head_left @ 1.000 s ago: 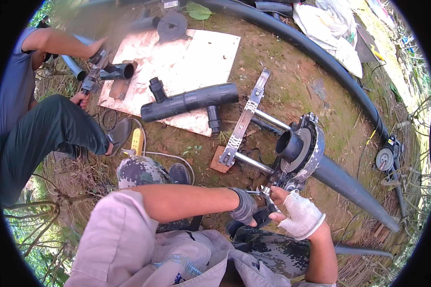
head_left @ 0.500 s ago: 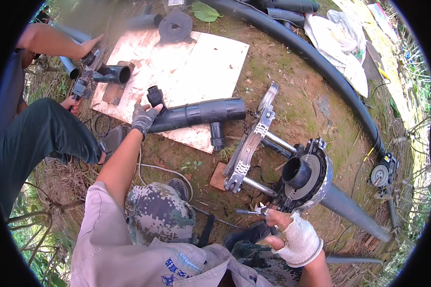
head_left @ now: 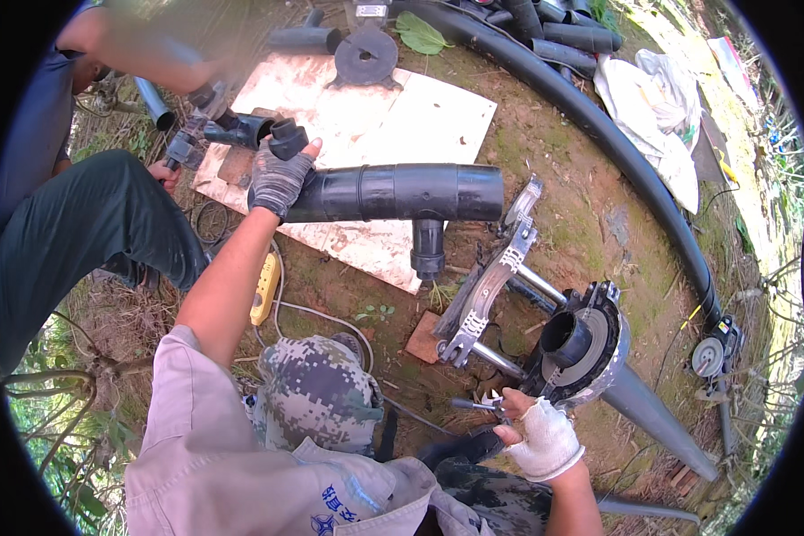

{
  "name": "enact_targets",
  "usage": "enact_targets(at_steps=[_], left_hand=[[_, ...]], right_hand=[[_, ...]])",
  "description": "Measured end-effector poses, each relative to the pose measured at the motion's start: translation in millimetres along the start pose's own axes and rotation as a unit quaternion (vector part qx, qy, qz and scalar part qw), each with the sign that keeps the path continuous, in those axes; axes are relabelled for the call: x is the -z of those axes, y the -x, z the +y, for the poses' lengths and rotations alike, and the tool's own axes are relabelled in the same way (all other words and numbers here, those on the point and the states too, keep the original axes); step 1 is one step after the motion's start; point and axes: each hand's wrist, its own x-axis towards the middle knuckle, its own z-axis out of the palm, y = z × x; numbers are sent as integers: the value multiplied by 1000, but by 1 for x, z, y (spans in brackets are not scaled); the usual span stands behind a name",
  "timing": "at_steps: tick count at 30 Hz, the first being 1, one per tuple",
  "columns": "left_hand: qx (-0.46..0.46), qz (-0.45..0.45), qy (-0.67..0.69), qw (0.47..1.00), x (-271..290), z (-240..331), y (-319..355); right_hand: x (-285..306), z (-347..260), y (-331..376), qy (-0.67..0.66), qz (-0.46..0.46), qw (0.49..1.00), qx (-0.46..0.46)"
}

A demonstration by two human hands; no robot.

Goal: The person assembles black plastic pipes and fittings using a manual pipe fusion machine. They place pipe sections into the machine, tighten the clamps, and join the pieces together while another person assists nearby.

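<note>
Shifted pipe fitting [head_left: 393, 194] in curled left hand [head_left: 280, 179]

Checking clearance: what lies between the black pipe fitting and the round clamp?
In the head view, a metal bracket and two shiny rods stand between the pipe fitting and the clamp.

It's an outdoor pipe-work site here: bare earth [head_left: 549, 134] underfoot, branches [head_left: 107, 362] lower left, black pipe [head_left: 594, 116] curving upper right.

There are one gray glove [head_left: 278, 185], one white glove [head_left: 548, 441], one large black pipe fitting [head_left: 393, 192] with two side stubs [head_left: 427, 248], two shiny metal rods [head_left: 498, 361], one pale board [head_left: 429, 112], one yellow power strip [head_left: 265, 290], one broad green leaf [head_left: 422, 33] and one other person [head_left: 85, 219].
</note>
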Motion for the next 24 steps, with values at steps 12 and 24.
enact_targets(at_steps=[12, 24], left_hand=[[-153, -175, 51, 971, 109, 152, 53], [-235, -292, -66, 925, 72, 262, 102]], right_hand=[[26, -8, -4, -386, 317, 865, 43], [4, -21, 37, -483, 408, 773, 60]])
